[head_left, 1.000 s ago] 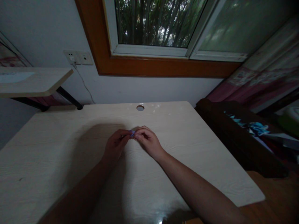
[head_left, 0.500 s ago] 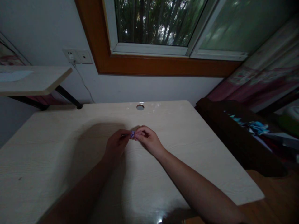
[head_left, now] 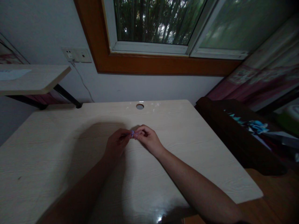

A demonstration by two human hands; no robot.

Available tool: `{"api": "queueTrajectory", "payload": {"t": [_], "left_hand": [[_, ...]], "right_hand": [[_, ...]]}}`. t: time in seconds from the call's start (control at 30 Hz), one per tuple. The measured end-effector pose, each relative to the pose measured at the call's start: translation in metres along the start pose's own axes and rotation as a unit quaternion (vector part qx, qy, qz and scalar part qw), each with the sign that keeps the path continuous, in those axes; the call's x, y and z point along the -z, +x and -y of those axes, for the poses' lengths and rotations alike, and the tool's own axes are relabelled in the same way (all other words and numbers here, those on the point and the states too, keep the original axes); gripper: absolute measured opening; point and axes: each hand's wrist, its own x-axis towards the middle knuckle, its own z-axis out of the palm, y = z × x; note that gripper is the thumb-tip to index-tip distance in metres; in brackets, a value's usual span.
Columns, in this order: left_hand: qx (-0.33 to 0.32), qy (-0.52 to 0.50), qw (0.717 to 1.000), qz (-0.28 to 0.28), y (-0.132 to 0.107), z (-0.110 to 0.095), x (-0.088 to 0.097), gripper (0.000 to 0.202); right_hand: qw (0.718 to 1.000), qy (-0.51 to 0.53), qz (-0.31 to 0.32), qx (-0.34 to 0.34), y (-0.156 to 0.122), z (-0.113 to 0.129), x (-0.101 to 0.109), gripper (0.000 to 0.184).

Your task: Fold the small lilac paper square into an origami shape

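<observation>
Between my fingertips is a small purple piece (head_left: 132, 133), too small and dim for me to tell its kind; it looks thin, perhaps folded. My left hand (head_left: 118, 141) pinches it from the left with thumb and forefinger. From the right, my right hand (head_left: 149, 138) is closed on its other side in a pinch. Both hands are over the middle of the pale wood-grain desk (head_left: 163, 118), and part of the purple piece is hidden by the fingers.
A round cable hole (head_left: 140, 106) lies near the desk's back edge. A raised shelf (head_left: 46, 77) on black legs stands at the left. A white cord (head_left: 81, 79) hangs from the wall socket (head_left: 76, 55). Dark wooden furniture (head_left: 219, 130) borders the right.
Both hands keep nearly the same place and their pinch. The purple piece looks slightly turned between the fingertips, and the whole view has shifted a little.
</observation>
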Motion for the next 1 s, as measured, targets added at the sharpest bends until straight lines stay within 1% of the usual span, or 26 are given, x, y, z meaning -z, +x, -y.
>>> {"api": "queueTrajectory", "payload": {"t": [0.27,0.47,0.83,0.9,1.0], "left_hand": [[0.014,0.005,1.0,-0.015,0.0,-0.003,-0.002,0.02],[0.028,0.007,0.999,-0.025,0.001,0.0,-0.003,0.023],[0.04,0.015,0.998,-0.044,0.001,0.007,-0.004,0.021],[0.043,0.015,0.998,-0.047,0.001,0.008,-0.004,0.02],[0.055,0.008,0.996,-0.065,0.002,0.009,-0.003,0.023]], "right_hand": [[1.0,-0.019,-0.014,0.001,0.0,0.001,-0.001,0.029],[1.0,-0.023,-0.001,0.017,0.001,-0.001,0.0,0.023],[0.994,-0.101,-0.019,0.041,-0.001,-0.003,0.001,0.021],[0.994,-0.098,-0.019,0.04,-0.002,-0.004,0.001,0.021],[0.998,-0.063,-0.017,0.024,-0.002,-0.005,0.0,0.024]]}}
